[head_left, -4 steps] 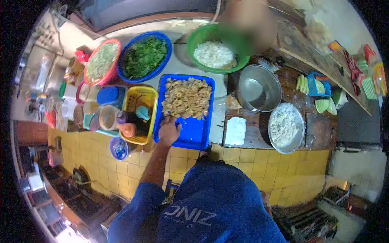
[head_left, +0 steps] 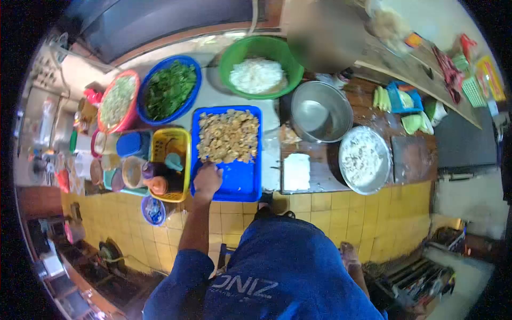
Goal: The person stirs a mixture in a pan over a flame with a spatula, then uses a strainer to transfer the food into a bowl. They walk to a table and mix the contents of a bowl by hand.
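Brown chopped pieces (head_left: 229, 133) cover the far part of a blue tray (head_left: 234, 184). At the tray's near left, my left hand (head_left: 208, 181) touches the lower edge of the pieces, its fingers curled together; what they hold, if anything, is hidden. My right hand (head_left: 349, 255) hangs low by my right side, away from the worktop, its fingers too blurred to read. Left of the tray stands a yellow basket (head_left: 186, 152) with bottles and a teal item. A white sheet (head_left: 296, 172) lies to the right.
Behind are a green basin (head_left: 229, 56) of white shreds, a blue basin (head_left: 198, 80) of greens and a red basin (head_left: 137, 88). To the right stand a steel pot (head_left: 320, 112) and a floury bowl (head_left: 365, 160). Across the worktop is another person, blurred.
The fingers of my left hand have drawn together at the pieces. The camera view has shifted, so the tray and basins appear further left. My right hand has come into view.
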`<state>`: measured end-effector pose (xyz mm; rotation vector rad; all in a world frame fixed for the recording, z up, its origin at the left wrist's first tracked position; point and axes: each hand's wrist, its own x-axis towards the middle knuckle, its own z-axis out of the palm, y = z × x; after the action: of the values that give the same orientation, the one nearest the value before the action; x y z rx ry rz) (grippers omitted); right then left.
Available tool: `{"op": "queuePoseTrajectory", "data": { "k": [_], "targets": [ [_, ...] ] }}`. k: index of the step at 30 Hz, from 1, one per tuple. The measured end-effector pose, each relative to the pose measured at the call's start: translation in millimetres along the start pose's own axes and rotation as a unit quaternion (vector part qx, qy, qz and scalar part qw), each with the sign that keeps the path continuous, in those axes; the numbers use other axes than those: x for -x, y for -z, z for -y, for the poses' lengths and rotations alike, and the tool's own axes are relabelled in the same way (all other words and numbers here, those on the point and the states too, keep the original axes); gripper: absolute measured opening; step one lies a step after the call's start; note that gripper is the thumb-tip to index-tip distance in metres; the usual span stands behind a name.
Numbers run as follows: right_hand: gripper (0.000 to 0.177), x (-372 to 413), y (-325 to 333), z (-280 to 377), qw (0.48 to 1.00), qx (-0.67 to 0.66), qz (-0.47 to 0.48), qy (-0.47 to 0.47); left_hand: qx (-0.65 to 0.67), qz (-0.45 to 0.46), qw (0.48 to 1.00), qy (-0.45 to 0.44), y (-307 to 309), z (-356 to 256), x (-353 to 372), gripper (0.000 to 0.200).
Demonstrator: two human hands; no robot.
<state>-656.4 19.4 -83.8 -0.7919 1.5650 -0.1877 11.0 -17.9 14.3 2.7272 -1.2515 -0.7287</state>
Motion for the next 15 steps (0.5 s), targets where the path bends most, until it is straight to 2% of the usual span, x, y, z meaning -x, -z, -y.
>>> {"op": "queuePoseTrajectory", "data": {
  "k": [1,2,3,5,6,7,9,10,11,12,13,14,15],
  "targets": [
    [0.024,5,13,-1,0.975,-0.188,-0.010,-0.115,-0.005,0.077,0.996,0.051,22,-26,14,0.031],
    [0.028,6,22,-2,0.981,-0.143,-0.027,-0.130,-0.005,0.073,0.997,-0.015,7,-25,15,0.033],
    [0.028,7,24,2,0.979,-0.154,-0.032,-0.130,-0.011,0.074,0.997,-0.026,-8,-23,15,0.033],
    [0.029,25,12,19,0.990,-0.055,-0.058,-0.114,0.065,-0.099,0.973,-0.198,-29,-27,14,0.036],
    [0.031,38,6,35,0.987,-0.042,-0.085,-0.128,0.027,-0.055,0.987,-0.150,-24,-36,17,0.037],
    [0.031,38,19,16,0.984,-0.066,-0.109,-0.129,-0.012,-0.011,0.994,-0.106,-15,-49,20,0.038],
    [0.028,25,40,-27,0.976,-0.206,-0.008,-0.068,0.000,-0.114,0.987,-0.116,-9,-69,29,0.033],
    [0.027,55,28,23,0.982,-0.083,-0.101,-0.137,0.015,-0.150,0.973,-0.176,-12,-67,27,0.028],
    [0.027,54,40,12,0.979,-0.100,-0.112,-0.135,0.029,-0.185,0.955,-0.231,-15,-73,25,0.023],
    [0.025,47,52,-3,0.983,-0.068,-0.094,-0.142,0.025,-0.184,0.951,-0.247,-4,-105,33,0.023],
    [0.024,42,63,-20,0.985,-0.031,-0.071,-0.153,0.071,-0.173,0.961,-0.203,7,-133,50,0.020],
    [0.020,38,78,-54,0.992,-0.097,-0.029,-0.072,0.116,-0.164,0.968,-0.152,11,-161,66,0.017],
    [0.020,26,96,-92,0.992,-0.101,-0.024,-0.071,0.110,-0.166,0.968,-0.153,2,-185,73,0.017]
  ]
}}
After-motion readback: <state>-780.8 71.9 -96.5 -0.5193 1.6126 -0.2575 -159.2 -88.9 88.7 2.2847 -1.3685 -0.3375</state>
